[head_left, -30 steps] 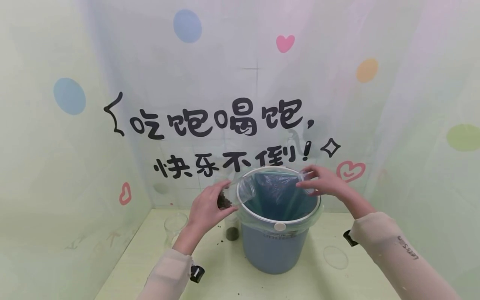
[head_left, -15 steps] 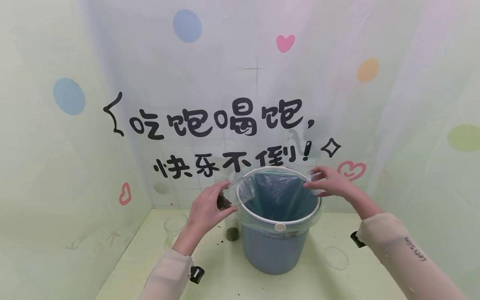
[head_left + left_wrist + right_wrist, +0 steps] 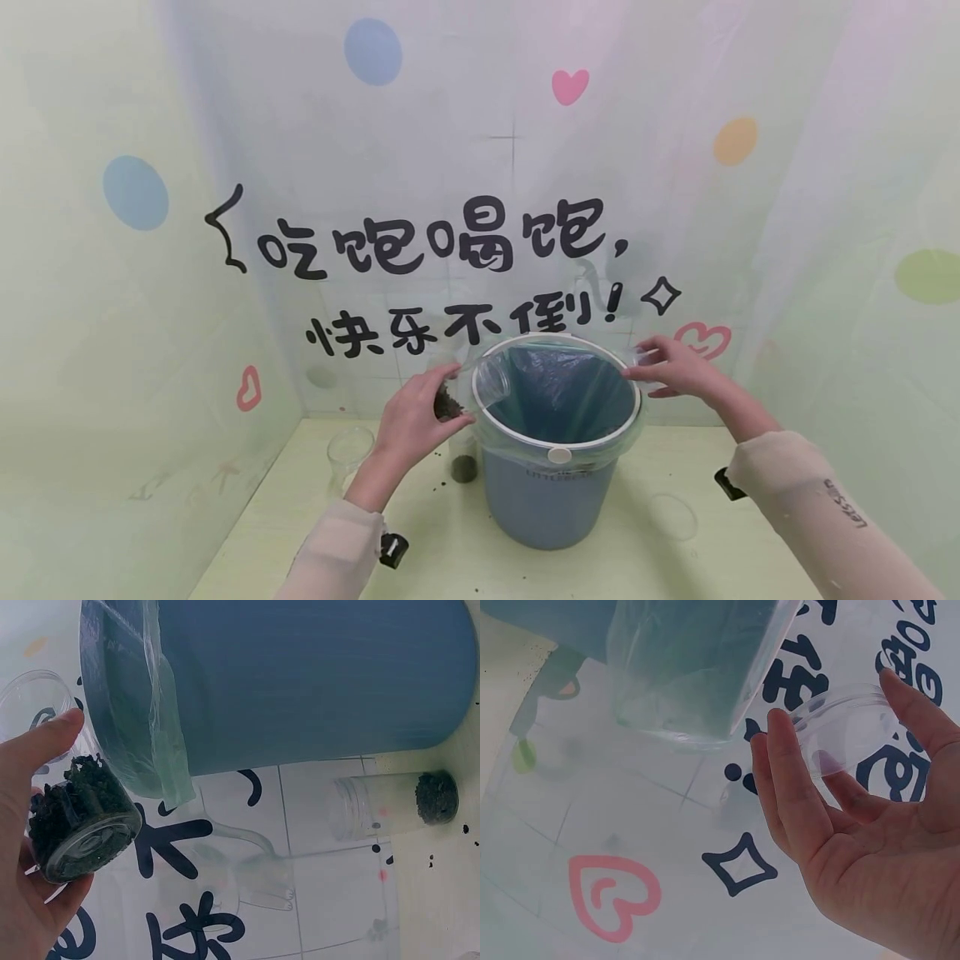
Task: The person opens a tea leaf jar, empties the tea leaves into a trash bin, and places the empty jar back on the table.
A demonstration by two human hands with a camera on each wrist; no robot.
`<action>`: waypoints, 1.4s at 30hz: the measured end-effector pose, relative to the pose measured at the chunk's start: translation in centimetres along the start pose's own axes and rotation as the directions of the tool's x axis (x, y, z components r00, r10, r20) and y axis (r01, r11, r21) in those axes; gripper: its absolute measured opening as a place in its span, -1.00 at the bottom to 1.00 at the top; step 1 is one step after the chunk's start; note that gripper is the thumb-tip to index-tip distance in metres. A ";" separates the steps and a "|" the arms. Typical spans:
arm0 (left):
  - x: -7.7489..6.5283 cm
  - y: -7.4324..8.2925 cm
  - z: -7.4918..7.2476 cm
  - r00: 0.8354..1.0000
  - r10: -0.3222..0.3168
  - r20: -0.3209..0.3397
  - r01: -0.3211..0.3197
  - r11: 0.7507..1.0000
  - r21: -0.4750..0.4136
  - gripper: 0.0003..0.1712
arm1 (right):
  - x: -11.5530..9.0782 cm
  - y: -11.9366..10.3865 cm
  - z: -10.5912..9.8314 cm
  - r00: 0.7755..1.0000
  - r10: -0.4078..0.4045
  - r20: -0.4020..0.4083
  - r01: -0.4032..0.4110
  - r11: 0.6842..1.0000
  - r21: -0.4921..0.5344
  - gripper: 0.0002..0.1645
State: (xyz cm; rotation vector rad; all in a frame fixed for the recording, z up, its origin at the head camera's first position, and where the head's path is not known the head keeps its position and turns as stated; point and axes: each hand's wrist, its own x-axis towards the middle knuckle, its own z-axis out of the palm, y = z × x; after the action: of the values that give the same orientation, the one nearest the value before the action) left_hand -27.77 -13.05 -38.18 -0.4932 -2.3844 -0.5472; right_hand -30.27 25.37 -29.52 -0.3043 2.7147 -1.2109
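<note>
My left hand (image 3: 416, 417) holds a clear plastic jar (image 3: 97, 840) on its side, its mouth overlapping the left part of the bucket's rim in the head view. Dark, crumbly flakes (image 3: 64, 806) lie heaped toward the jar's base. In my right hand (image 3: 678, 367), between thumb and fingers, is a shallow, clear round lid (image 3: 847, 727) with a ridged edge. That hand is just right of the bucket's rim. Between the hands stands a blue bucket (image 3: 547, 508) with a white rim, lined with a thin translucent bag (image 3: 555, 371).
Left of the bucket, another clear jar (image 3: 375, 806) stands upright with dark bits in its bottom. A clear glass vessel (image 3: 350, 450) is farther left. To the bucket's right, a clear ring-shaped piece (image 3: 672, 517) lies on the pale table (image 3: 450, 554). Dark crumbs dot the tabletop.
The right hand has moved right with the clear lid, from above the bucket's opening to just outside its rim. Left hand and jar have stayed in place.
</note>
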 end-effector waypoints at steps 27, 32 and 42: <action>-0.1 -0.2 -0.2 1.000 0.000 -0.004 0.000 1.000 0.012 -0.07 | -1.4 3.9 -0.4 0.997 0.070 -0.029 -0.070 0.997 -0.020 -0.08; -0.1 -0.4 -0.2 1.000 -0.005 -0.005 0.005 1.000 0.013 -0.07 | -1.5 5.2 0.1 0.996 0.078 -0.042 -0.079 0.996 -0.035 -0.09; -0.5 -0.3 -0.3 1.000 -0.012 -0.013 0.011 1.000 -0.002 -0.07 | -1.9 8.0 1.3 0.992 0.103 -0.068 -0.108 0.991 -0.078 -0.10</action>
State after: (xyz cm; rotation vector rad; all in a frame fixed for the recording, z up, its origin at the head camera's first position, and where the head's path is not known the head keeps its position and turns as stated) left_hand -27.37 -13.58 -38.35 -0.4755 -2.3762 -0.5556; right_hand -29.11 30.08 -36.26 -0.1309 2.8002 -1.1024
